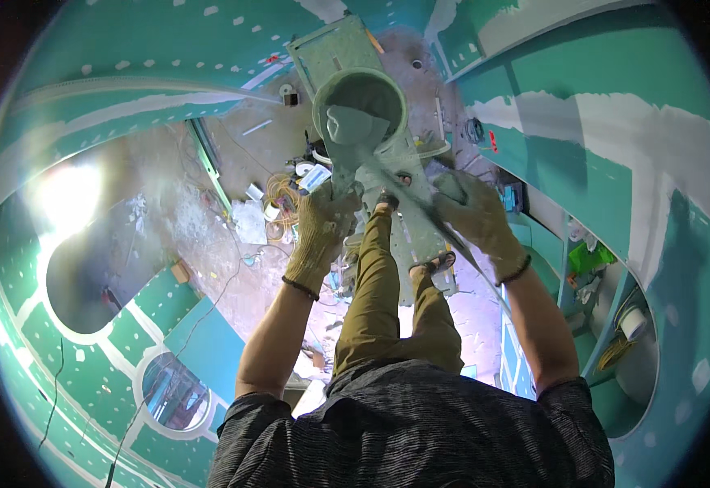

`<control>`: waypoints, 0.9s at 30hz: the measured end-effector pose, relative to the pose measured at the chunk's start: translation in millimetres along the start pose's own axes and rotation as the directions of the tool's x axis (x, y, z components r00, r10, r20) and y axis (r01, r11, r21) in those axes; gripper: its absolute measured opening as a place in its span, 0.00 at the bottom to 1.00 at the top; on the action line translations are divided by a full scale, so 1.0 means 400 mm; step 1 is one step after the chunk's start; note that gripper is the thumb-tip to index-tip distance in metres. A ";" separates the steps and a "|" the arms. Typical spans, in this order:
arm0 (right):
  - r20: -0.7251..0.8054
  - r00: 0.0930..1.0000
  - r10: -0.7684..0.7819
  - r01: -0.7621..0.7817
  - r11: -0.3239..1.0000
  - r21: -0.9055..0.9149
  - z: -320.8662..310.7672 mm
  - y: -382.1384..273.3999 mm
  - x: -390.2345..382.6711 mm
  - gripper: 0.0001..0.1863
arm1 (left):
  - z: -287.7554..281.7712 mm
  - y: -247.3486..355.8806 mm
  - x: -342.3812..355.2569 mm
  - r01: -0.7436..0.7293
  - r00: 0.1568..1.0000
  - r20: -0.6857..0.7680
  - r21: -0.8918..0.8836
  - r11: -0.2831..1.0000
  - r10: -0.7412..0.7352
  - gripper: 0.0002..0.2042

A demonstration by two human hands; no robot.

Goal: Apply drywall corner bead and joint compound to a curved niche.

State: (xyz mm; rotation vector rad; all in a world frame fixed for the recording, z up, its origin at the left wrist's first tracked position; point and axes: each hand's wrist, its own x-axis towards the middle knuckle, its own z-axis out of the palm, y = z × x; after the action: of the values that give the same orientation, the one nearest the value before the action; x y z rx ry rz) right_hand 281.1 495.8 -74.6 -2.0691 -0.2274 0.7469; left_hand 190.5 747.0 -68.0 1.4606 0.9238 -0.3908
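Note:
My left hand [326, 224], in a knit work glove, grips the handle of a compound-coated putty knife [355, 126], whose pale, wide end is over the round bucket [395, 106] of grey-green compound. My right hand [477, 228], also gloved, is closed on a long flat blade tool [395, 185], which runs diagonally from near the bucket down past my wrist. My feet are on a narrow, smeared platform [322, 57] beneath the bucket, below both hands.
Green boards [582, 138] with white jointing curve around me, with oval openings at both sides. On the dusty floor [249, 154] lie a coiled yellow cord [282, 195], small containers and scraps. A bright light [66, 195] shines at left; loose wires hang there.

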 end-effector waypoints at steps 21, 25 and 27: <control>0.105 0.981 -0.163 0.162 0.987 0.021 0.298 0.247 0.477 0.16 | -0.107 -0.099 0.070 -0.039 0.995 -0.092 0.094 0.995 0.048 0.08; 0.165 0.981 0.105 -0.156 0.930 0.332 0.318 0.226 0.468 0.19 | -0.147 -0.189 0.028 0.264 0.962 -0.052 -0.097 0.960 -0.270 0.07; 0.220 0.948 0.228 -0.308 0.829 0.467 0.319 0.219 0.455 0.20 | -0.121 -0.207 0.013 0.317 0.946 0.042 -0.340 0.885 -0.323 0.06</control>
State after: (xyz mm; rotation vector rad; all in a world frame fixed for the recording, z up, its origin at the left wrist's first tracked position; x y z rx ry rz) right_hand 341.8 610.9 -274.9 -1.5623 0.1686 1.0213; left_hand 119.1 783.8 -120.3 0.9929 1.1880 -0.4351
